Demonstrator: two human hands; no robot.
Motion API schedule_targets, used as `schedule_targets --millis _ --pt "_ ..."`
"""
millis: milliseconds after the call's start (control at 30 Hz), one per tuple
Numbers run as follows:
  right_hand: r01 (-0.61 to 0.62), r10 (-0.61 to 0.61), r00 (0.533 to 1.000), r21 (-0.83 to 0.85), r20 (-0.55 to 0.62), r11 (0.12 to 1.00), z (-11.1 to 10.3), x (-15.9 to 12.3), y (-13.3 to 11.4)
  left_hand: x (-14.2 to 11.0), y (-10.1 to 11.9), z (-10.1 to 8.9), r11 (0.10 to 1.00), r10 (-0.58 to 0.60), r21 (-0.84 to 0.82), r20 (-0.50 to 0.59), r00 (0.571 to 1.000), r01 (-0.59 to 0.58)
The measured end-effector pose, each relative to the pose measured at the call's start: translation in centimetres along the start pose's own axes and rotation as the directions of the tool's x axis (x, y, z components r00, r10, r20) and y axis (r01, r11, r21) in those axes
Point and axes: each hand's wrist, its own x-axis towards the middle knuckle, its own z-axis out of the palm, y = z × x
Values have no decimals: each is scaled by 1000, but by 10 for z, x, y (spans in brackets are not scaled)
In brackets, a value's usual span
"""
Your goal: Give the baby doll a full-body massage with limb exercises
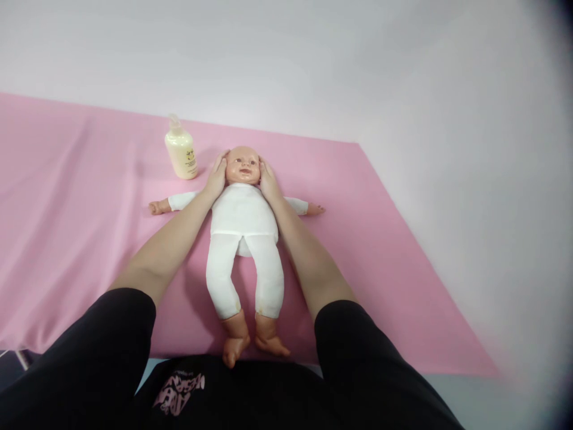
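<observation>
A baby doll [244,209] with a white cloth body lies on its back, its head away from me and its feet at the near edge. My left hand [218,174] rests along the left side of the doll's head, fingers stretched out and pointing away from me. On the other side of the head, my right hand [269,180] lies the same way, with its fingers extended. Both palms appear to touch the head, and their inner sides are hidden. The doll's arms spread outward, passing under my forearms.
A pump bottle [181,152] of pale yellow liquid stands upright beyond the doll's arm, left of its head. Everything lies on a pink cloth [367,263] covering a table, creased at the left. A pale wall [286,65] rises behind the table's far edge.
</observation>
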Motion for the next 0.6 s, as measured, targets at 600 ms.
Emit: schedule_targets --millis 600 --pt "-88 90 996 -88 17 992 -3 8 11 2 2 -6 991 -54 120 -13 998 55"
